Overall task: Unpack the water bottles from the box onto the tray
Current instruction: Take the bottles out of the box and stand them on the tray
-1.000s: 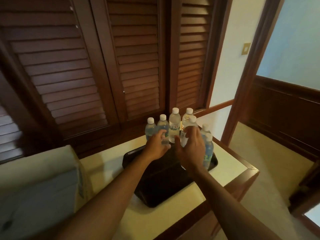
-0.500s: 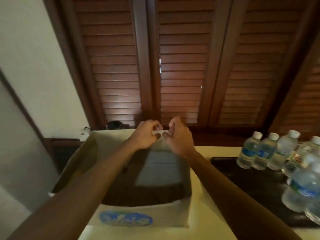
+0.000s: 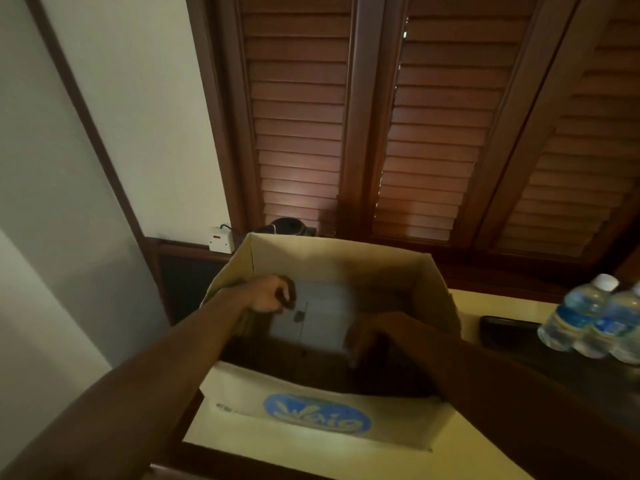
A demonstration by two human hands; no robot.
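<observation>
Reaching down into the open cardboard box (image 3: 332, 258), both hands sit below its rim. On the left, a pale wall with a dark wooden strip runs beside the box, with a white socket (image 3: 220, 239) on the panelling just behind the box's far left corner. The left hand (image 3: 268, 297) is curled against the inner left wall of the box, fingers bent inward; whether it holds anything cannot be told. The box floor between the hands shows grey flaps, and no bottle can be made out inside it. The right hand (image 3: 375, 336) lies in shadow near the box's right wall, fingers pointing down, blurred, so its grip cannot be told. The near wall of the box carries a round blue logo and stands close to the front edge of the cream desk (image 3: 485, 301). Dark louvred shutters (image 3: 429, 126) fill the background. To the right, clear of the box, a black tray (image 3: 502, 329) lies on the desk, with water bottles (image 3: 581, 317) standing upright on it, white caps, blue labels, at the frame's right edge.
</observation>
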